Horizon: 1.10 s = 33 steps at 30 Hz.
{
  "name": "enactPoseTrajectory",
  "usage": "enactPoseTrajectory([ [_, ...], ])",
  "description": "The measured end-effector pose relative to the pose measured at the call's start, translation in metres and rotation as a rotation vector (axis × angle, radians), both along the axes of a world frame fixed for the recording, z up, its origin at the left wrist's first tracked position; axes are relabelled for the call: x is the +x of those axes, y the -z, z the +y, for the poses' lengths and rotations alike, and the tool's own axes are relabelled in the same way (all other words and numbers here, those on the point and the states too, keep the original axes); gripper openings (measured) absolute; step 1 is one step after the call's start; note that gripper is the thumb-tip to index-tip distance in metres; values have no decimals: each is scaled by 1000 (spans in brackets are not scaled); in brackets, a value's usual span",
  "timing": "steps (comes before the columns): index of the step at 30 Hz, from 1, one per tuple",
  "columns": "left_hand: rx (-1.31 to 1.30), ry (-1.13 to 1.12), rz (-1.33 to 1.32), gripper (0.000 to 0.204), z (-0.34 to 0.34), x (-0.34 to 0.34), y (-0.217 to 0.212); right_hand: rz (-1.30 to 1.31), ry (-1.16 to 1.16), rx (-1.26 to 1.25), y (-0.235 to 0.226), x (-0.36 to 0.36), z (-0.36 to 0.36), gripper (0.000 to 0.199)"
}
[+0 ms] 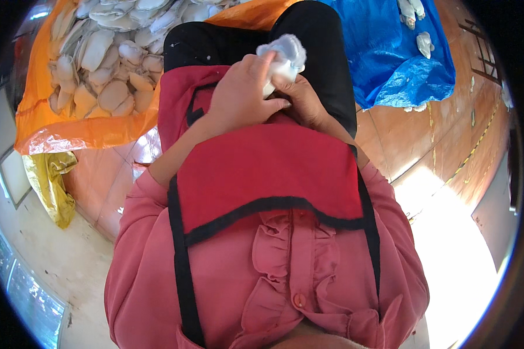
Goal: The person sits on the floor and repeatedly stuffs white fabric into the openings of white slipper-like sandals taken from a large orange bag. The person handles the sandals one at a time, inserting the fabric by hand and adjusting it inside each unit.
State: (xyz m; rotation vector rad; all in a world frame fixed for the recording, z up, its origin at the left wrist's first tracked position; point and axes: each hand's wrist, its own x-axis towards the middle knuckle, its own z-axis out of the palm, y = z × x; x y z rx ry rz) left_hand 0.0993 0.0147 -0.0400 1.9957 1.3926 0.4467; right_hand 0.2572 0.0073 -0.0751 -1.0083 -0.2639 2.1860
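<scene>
Both my hands meet over my lap, closed around a small white fluffy piece (pixel 285 55) that looks like soft stuffing or a padded cup. My left hand (pixel 241 93) covers it from the left with fingers curled over the top. My right hand (pixel 303 99) grips it from below and the right. I am seated, wearing a pink ruffled top with a red, black-edged cloth (pixel 262 168) across my lap and black trousers (pixel 320 41).
A heap of pale, cream-coloured padded pieces (pixel 108 52) lies on an orange plastic sheet (pixel 70 131) at the upper left. A blue tarpaulin (pixel 390 52) with a few white pieces is at the upper right. A crumpled yellow bag (pixel 52 180) lies left on the reddish tiled floor (pixel 442 134).
</scene>
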Motion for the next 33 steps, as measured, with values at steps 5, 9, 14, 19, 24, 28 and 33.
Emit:
enactPoseTrajectory([
  [5, -5, -58, -114, 74, 0, -30, -2, 223, -58, 126, 17, 13, 5, 56],
  [9, -162, -130, -264, 29, 1, -38, 19, 369, -160, 135, 18, 23, 6, 63],
  [14, -271, -135, -513, 21, 2, -33, 47, 277, -186, 127, 21, 28, 1, 73],
  [19, -211, -163, -242, 28, 6, -29, 10, 288, -209, 204, 24, 32, 2, 71],
  [24, -133, -104, -258, 35, 7, -37, -4, 122, -309, 262, 17, 26, -2, 65],
  [28, -292, -78, -328, 32, 8, -34, -9, 245, -368, 236, 16, 26, -4, 77],
  [33, -352, -84, -354, 29, 6, -25, -6, 353, -371, 162, 10, 24, -5, 87],
])
